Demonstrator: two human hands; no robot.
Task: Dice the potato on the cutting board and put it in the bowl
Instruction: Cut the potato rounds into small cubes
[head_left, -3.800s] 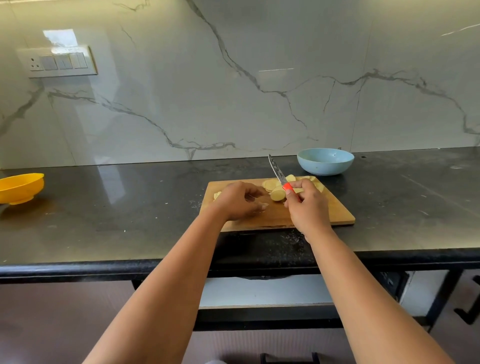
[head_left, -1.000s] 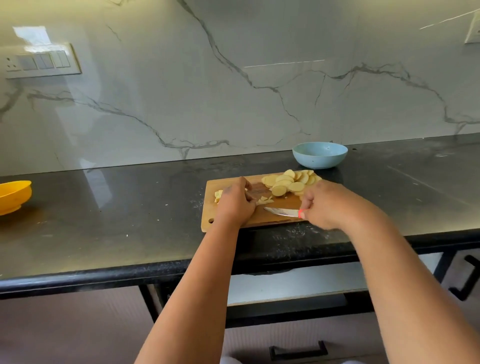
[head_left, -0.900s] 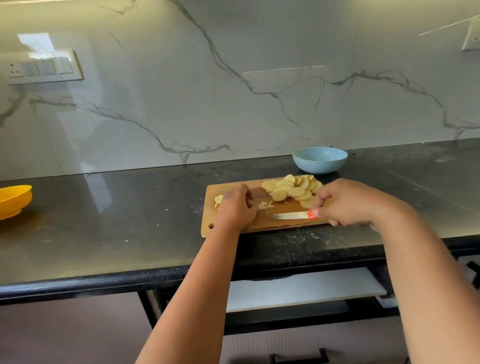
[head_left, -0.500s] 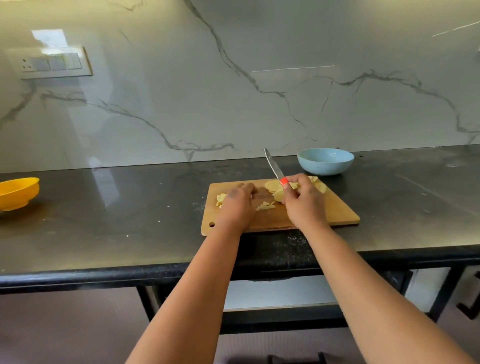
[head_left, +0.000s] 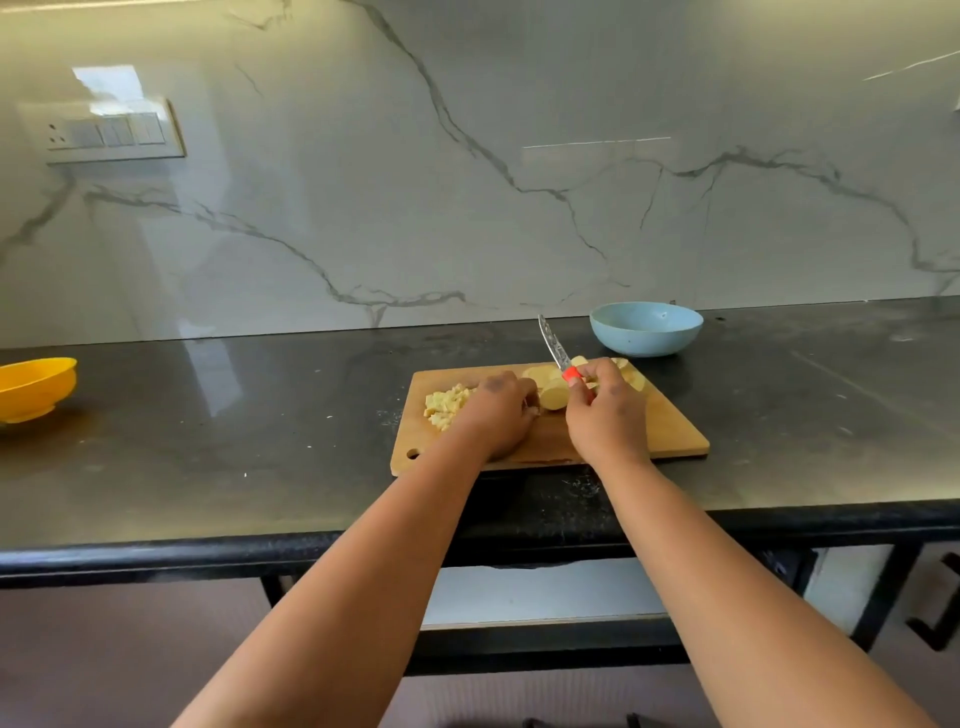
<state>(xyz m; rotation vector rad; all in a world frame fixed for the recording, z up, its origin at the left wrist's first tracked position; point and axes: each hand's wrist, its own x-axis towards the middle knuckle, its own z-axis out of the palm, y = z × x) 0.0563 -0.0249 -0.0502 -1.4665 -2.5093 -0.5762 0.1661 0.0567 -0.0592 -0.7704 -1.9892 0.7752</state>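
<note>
A wooden cutting board (head_left: 670, 434) lies on the dark counter. A small heap of diced potato (head_left: 445, 405) sits at its left end. Round potato slices (head_left: 555, 395) lie in the middle and far right of the board. My left hand (head_left: 498, 415) rests on the board with its fingers curled down by the slices; I cannot see what they hold. My right hand (head_left: 605, 415) grips a knife with an orange handle (head_left: 553, 348), blade pointing up and away. A light blue bowl (head_left: 645, 328) stands just behind the board's right end; no potato shows in it.
A yellow bowl (head_left: 34, 387) sits at the far left of the counter. A marble wall with a switch panel (head_left: 106, 132) rises behind. The counter's front edge (head_left: 208, 551) runs below my forearms, with dark drawers and handles underneath.
My right hand swept the knife flat across the board a second ago, then came back to the slices with the blade raised. The diced heap at the left end now shows clear of my left hand.
</note>
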